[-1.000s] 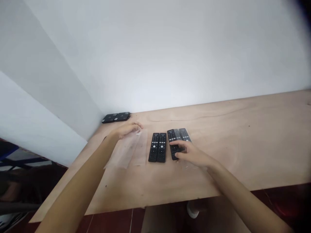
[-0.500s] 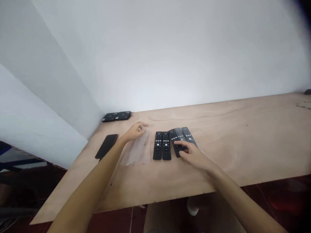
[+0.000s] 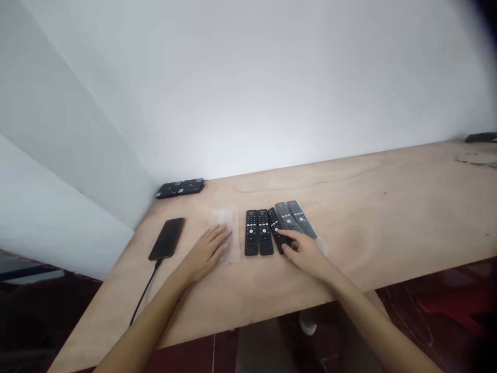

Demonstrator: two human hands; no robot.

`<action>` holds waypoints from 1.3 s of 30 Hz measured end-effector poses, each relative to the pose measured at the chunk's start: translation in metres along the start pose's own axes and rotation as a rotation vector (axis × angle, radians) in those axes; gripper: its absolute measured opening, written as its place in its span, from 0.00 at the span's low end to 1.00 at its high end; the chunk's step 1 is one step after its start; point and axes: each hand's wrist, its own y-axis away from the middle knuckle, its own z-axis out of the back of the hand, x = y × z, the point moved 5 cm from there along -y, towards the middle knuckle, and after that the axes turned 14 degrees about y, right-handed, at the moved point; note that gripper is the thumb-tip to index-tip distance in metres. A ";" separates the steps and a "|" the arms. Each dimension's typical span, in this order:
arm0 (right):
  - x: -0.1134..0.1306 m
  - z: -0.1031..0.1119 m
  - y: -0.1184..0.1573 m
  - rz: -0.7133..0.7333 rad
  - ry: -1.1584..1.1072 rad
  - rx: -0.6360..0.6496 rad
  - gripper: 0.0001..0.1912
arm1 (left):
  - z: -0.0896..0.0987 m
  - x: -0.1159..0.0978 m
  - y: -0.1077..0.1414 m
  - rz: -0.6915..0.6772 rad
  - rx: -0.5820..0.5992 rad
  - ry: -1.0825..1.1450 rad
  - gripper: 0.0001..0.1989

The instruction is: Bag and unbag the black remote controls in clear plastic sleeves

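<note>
My left hand [image 3: 207, 252] lies with fingers stretched out on a clear plastic sleeve [image 3: 232, 235] that rests on the table. To the right of the sleeve, two black remote controls, a left one [image 3: 251, 233] and a right one [image 3: 265, 233], lie side by side. My right hand [image 3: 303, 252] has thumb and fingers closed on the lower part of a third remote control [image 3: 276, 228], which is tilted beside them. Beyond it, two more remotes in clear plastic, a nearer one [image 3: 286, 216] and a farther one [image 3: 302, 218], lie slanted and partly overlapping.
A phone [image 3: 166, 238] with a black cable [image 3: 145, 295] lies on the left of the wooden table [image 3: 373, 233]. Two black boxes [image 3: 180, 188] sit in the back left corner by the wall. A dark object [image 3: 481, 137] is at the far right.
My left hand has come down and toward me, from the sleeve's top edge to flat on it. My right hand stays at the third remote, which sits closer to the second one.
</note>
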 end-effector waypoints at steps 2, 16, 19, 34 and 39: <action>0.000 -0.003 0.001 0.029 -0.007 -0.028 0.26 | -0.004 0.006 -0.003 0.008 -0.013 -0.040 0.27; -0.010 -0.007 -0.002 0.012 -0.133 -0.075 0.23 | -0.002 0.008 -0.017 0.078 -0.202 -0.036 0.26; -0.010 -0.010 -0.003 -0.002 -0.162 -0.050 0.24 | 0.006 0.006 -0.014 0.082 -0.291 -0.051 0.25; 0.003 0.001 0.009 0.202 0.122 -0.290 0.13 | 0.018 -0.027 0.005 -0.059 -0.460 -0.158 0.17; 0.000 0.005 0.012 0.296 0.347 -0.231 0.18 | 0.000 -0.053 0.001 -0.188 -0.368 -0.185 0.21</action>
